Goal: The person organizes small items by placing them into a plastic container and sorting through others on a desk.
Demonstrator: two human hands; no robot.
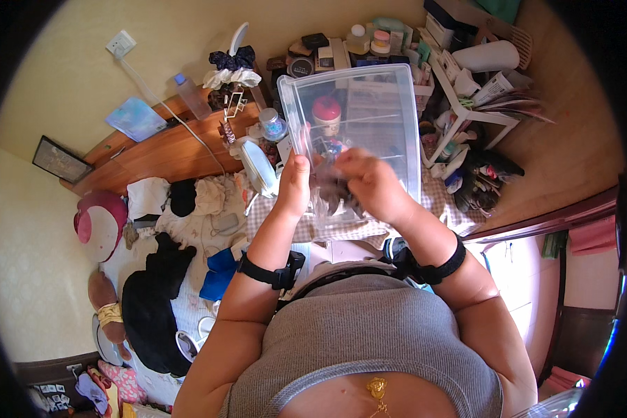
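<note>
A clear plastic box, probably a storage box or drawer, is held up in front of me. My left hand is closed on its left side, with the thumb showing on the near face. At the box's lower middle is my right hand, its fingers curled and blurred by motion. Whatever those fingers hold, if anything, cannot be made out. Through the clear plastic show a red-lidded jar and several small dark things, too blurred to name.
Below the box lies a checked cloth on a table. A white rack with bottles and papers stands to the right. Nearby at left are a light blue case and a glittery jar. Further left, a bed holds black clothing.
</note>
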